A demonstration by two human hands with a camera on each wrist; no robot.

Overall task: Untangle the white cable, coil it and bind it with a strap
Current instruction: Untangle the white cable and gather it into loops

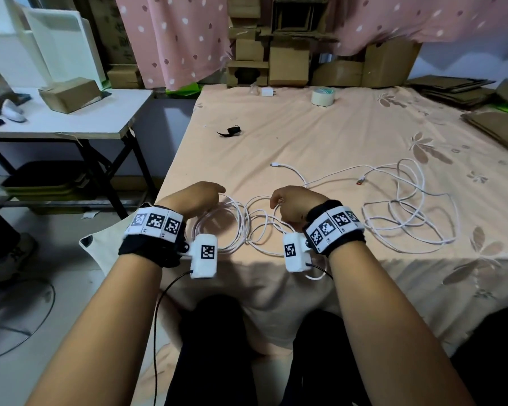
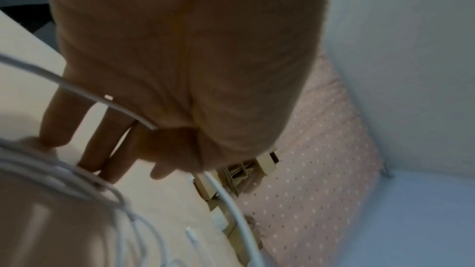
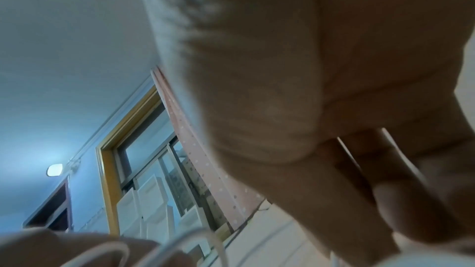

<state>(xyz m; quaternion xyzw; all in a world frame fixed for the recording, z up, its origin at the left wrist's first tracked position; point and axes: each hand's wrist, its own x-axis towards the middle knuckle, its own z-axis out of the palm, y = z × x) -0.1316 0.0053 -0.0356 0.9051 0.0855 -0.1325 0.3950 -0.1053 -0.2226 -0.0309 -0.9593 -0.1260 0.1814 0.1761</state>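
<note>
A long white cable [image 1: 408, 212] sprawls in loose tangled loops over the peach bed sheet [image 1: 320, 133]. Its two plugs [image 1: 273, 164] [image 1: 359, 180] lie free beyond the hands. A smaller bunch of loops [image 1: 247, 230] sits between my hands near the bed's front edge. My left hand [image 1: 206, 196] pinches a strand [image 2: 231, 206] between thumb and forefinger, with the other fingers [image 2: 102, 145] reaching straight down to the sheet. My right hand [image 1: 291, 203] grips strands [image 3: 359, 161] of the same bunch in curled fingers. A black strap [image 1: 230, 131] lies alone farther up the bed, left of centre.
A tape roll [image 1: 322, 97] and a white charger [image 1: 267, 91] sit at the bed's far end, before stacked cardboard boxes [image 1: 288, 63]. Flattened cardboard [image 1: 496, 127] lies at the right edge. A side table [image 1: 79, 124] with a box [image 1: 69, 93] stands left.
</note>
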